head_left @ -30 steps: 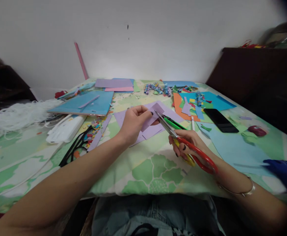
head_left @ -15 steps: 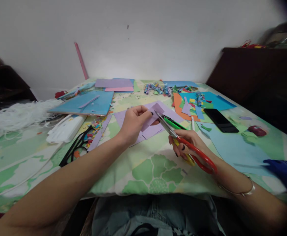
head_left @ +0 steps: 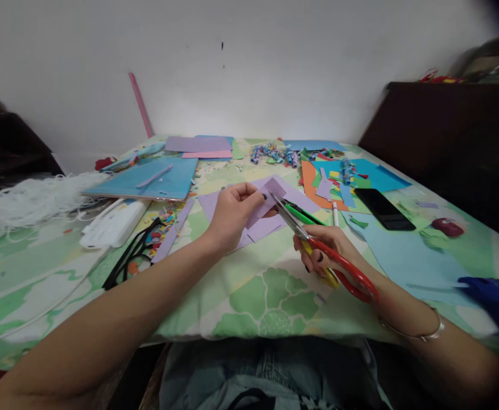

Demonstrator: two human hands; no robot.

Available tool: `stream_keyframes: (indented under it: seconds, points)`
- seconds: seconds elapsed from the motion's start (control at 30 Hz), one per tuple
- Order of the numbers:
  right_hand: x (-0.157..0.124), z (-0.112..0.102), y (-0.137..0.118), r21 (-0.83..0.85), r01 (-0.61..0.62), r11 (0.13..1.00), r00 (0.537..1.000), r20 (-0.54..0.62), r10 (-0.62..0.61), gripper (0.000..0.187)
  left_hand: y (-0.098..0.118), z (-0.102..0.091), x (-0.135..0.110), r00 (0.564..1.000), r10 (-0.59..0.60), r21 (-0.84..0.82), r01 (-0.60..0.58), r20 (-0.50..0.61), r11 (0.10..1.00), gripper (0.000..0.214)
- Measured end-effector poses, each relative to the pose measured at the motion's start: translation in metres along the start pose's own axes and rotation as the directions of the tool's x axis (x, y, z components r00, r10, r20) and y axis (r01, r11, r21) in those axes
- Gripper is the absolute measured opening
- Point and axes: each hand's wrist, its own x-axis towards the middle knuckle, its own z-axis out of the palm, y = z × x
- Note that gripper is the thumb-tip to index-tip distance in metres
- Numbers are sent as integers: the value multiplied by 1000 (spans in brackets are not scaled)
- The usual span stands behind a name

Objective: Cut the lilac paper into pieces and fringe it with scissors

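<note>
We cannot see the blade tips of the scissors cleanly: they meet the edge of the lilac paper piece right at the left thumb, so we cannot tell how far apart the blades are. The fingers of the right hand cover much of the yellow handle loop, while the red loop shows behind the palm. The left hand hides the near part of the paper it pinches between thumb and fingertips. At the lower right a dark blue object is cut off by the frame edge, and we cannot make out what it is.

The scissors are gripped closed-fisted through the loops. Their long axis runs from the handles at lower right up to the tips at upper left, pointing away from us and towards the left hand. The paper piece is held just above the middle of the bench, over larger lilac sheets lying flat. A green pen lies just beyond the blades, and a black phone rests well to the right.
</note>
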Motion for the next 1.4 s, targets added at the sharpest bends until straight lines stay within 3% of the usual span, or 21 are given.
stream_keyframes:
  seconds: [0.8,1.4]
  points:
    - [0,-1,3,-11,-17,1000,999,-28,17,52,-1,-1,-1,1000,7,41,-6,-14,999,13]
    - [-1,0,5,-47,-61,997,995,-76,57,36,1,0,-1,999,-15,25,15,-28,1000,11]
